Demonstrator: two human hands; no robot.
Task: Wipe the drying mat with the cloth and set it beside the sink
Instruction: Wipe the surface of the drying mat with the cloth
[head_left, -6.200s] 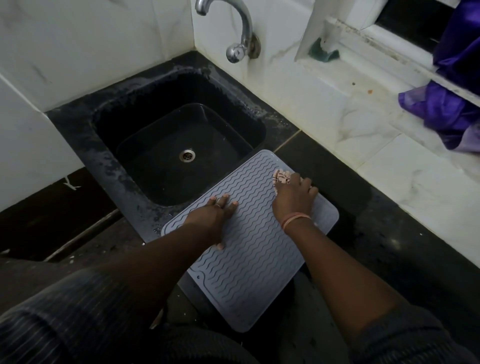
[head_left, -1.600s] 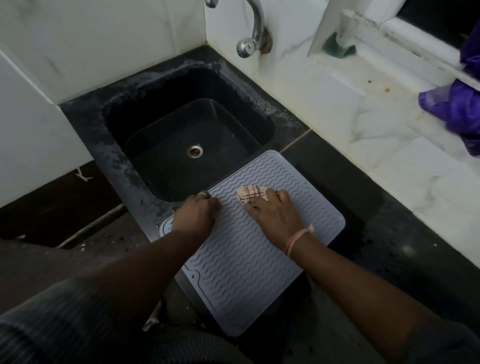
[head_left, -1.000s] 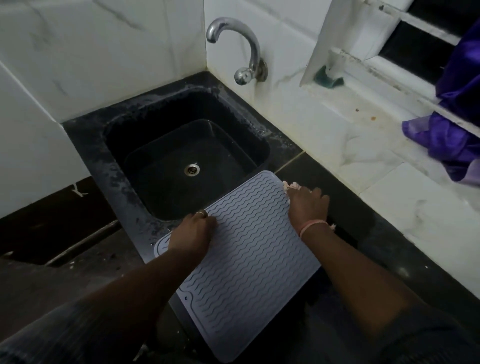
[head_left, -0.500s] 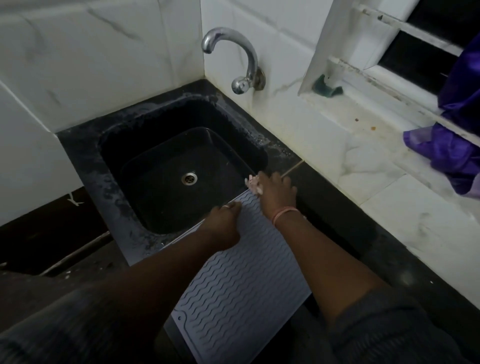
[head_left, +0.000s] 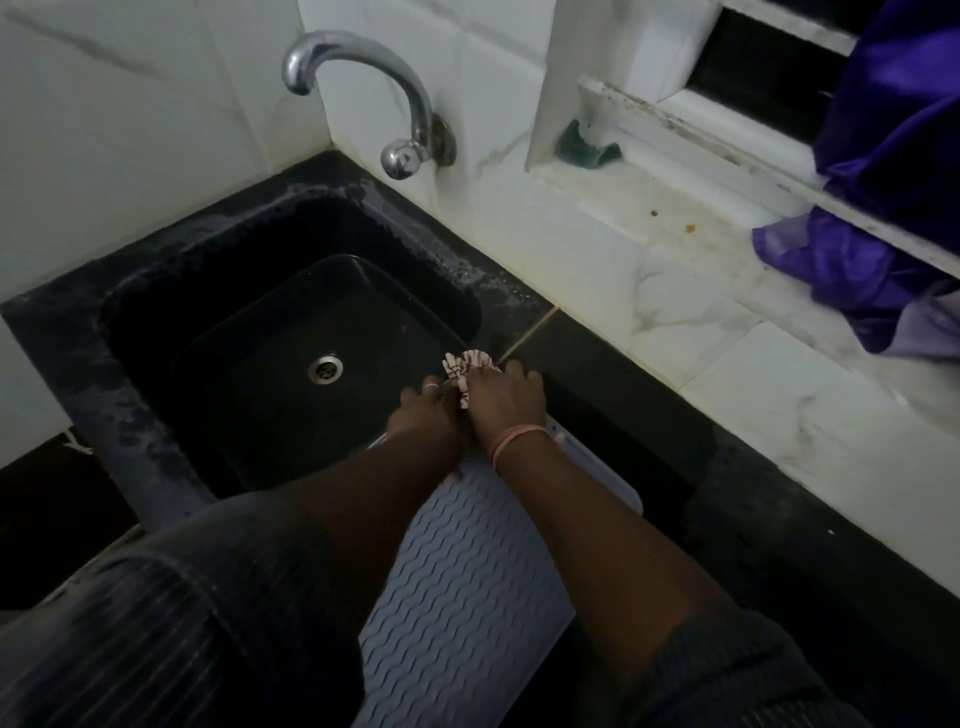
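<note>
Here, both hands (head_left: 467, 410) at drying mat's (head_left: 457, 587) far edge, sink (head_left: 291, 364) adjacent

Chrome tap (head_left: 363, 88), green scrubber (head_left: 584, 150), purple cloth (head_left: 883, 208)

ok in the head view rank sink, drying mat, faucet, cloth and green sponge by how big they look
1. sink
2. drying mat, partly hidden by the arms and nearer the camera
3. faucet
4. cloth and green sponge: alike; the cloth is mostly hidden by the right hand

Grey wavy-ribbed drying mat (head_left: 467, 582) lies flat beside black sink (head_left: 156, 447); crumpled striped cloth (head_left: 464, 367) at its far edge.
</note>
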